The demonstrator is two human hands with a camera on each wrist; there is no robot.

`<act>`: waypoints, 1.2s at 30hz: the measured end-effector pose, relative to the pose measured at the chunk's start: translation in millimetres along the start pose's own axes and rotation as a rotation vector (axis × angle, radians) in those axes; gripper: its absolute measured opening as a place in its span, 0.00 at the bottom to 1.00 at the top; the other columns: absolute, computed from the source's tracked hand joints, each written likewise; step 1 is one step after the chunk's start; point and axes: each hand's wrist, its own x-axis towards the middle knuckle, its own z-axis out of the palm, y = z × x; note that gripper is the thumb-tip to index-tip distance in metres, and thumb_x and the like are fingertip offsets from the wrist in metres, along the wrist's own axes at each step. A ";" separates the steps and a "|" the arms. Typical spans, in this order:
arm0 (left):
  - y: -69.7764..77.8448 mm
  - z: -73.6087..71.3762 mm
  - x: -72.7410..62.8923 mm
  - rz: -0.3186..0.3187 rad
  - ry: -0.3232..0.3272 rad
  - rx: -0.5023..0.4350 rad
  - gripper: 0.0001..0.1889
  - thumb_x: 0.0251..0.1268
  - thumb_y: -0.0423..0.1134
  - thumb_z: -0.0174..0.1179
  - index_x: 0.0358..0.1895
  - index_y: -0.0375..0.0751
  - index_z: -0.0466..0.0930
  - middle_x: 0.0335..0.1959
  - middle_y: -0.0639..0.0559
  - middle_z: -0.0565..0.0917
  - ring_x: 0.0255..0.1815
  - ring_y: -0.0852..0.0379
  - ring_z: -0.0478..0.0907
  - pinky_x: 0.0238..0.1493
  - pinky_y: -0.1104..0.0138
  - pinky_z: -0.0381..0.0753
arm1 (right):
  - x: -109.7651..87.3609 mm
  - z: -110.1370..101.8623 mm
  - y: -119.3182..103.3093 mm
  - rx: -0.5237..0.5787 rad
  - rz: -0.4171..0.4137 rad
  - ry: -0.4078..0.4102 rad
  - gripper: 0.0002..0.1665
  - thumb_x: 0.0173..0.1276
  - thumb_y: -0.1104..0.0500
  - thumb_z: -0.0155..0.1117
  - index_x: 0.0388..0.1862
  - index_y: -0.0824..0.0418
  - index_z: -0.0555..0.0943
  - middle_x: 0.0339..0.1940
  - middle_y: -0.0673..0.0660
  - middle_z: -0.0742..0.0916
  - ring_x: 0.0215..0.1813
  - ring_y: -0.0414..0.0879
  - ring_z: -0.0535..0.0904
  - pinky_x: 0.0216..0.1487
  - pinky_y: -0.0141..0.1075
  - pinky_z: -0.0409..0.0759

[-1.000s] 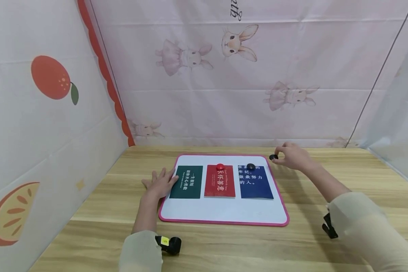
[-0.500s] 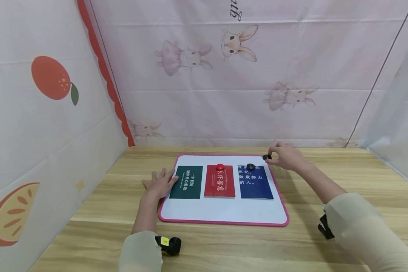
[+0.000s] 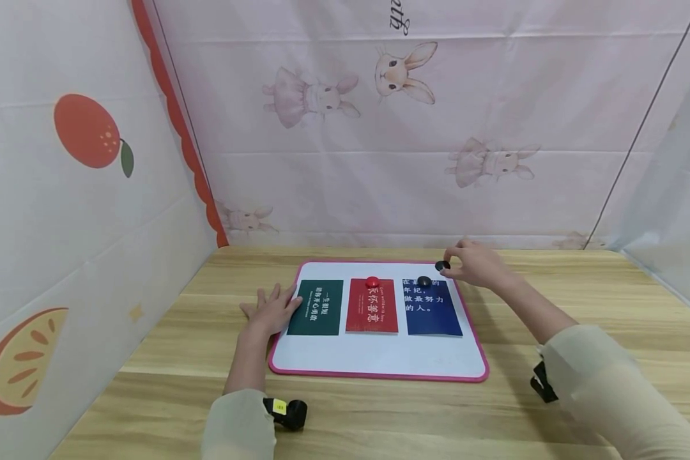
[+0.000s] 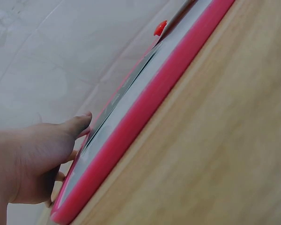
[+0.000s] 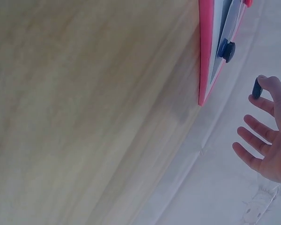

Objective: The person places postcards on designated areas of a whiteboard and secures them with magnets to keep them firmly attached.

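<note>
My right hand (image 3: 476, 263) pinches a round black magnet (image 3: 442, 266) between thumb and index finger, over the far right corner of the whiteboard (image 3: 374, 358). In the right wrist view that magnet (image 5: 257, 88) is held up off the board, the other fingers spread. My left hand (image 3: 269, 313) rests on the board's left edge with fingers spread, its thumb at the green card (image 3: 315, 308). A red card (image 3: 371, 313) lies in the middle with a red magnet (image 3: 372, 282) on its top. On the blue card (image 3: 434, 319) sits another black magnet (image 3: 424, 282).
The pink-rimmed board lies on a wooden table (image 3: 379, 421). A rabbit-print sheet (image 3: 333, 179) hangs behind the table's far edge. To the left stands a fruit-print sheet (image 3: 109, 243). Each wrist wears a small black camera, the left one (image 3: 287, 414) near the board's front corner.
My right hand has moved left with the black magnet, from just beyond the board's right edge to over its far right corner. The left hand, cards and other magnets stay put.
</note>
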 end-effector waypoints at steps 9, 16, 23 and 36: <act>-0.5 0.8 1.2 -0.007 -0.009 0.003 0.32 0.70 0.56 0.39 0.73 0.50 0.48 0.72 0.35 0.43 0.67 0.30 0.28 0.52 0.32 0.21 | 3.8 2.4 -10.2 0.011 -0.024 -0.001 0.16 0.58 0.51 0.66 0.40 0.60 0.81 0.42 0.66 0.78 0.45 0.60 0.74 0.39 0.51 0.75; 0.4 0.2 0.7 -0.004 0.000 0.000 0.31 0.70 0.55 0.40 0.72 0.50 0.48 0.71 0.35 0.44 0.67 0.30 0.28 0.53 0.32 0.21 | 9.3 5.9 -16.0 -0.006 -0.030 0.012 0.15 0.58 0.51 0.65 0.41 0.59 0.81 0.43 0.64 0.79 0.46 0.59 0.74 0.39 0.50 0.75; 0.4 0.2 0.0 -0.002 0.000 0.003 0.31 0.71 0.55 0.39 0.72 0.49 0.48 0.71 0.35 0.44 0.67 0.30 0.29 0.53 0.32 0.21 | 13.9 8.8 -21.8 -0.012 -0.040 -0.001 0.17 0.59 0.51 0.64 0.43 0.59 0.81 0.45 0.65 0.79 0.47 0.60 0.74 0.37 0.51 0.76; 0.4 -0.3 -0.8 0.008 -0.009 -0.005 0.31 0.71 0.56 0.39 0.73 0.50 0.47 0.71 0.35 0.43 0.68 0.30 0.29 0.53 0.32 0.22 | 22.8 11.9 -40.4 -0.002 -0.035 -0.008 0.18 0.58 0.48 0.65 0.44 0.57 0.82 0.46 0.63 0.79 0.46 0.57 0.75 0.42 0.49 0.76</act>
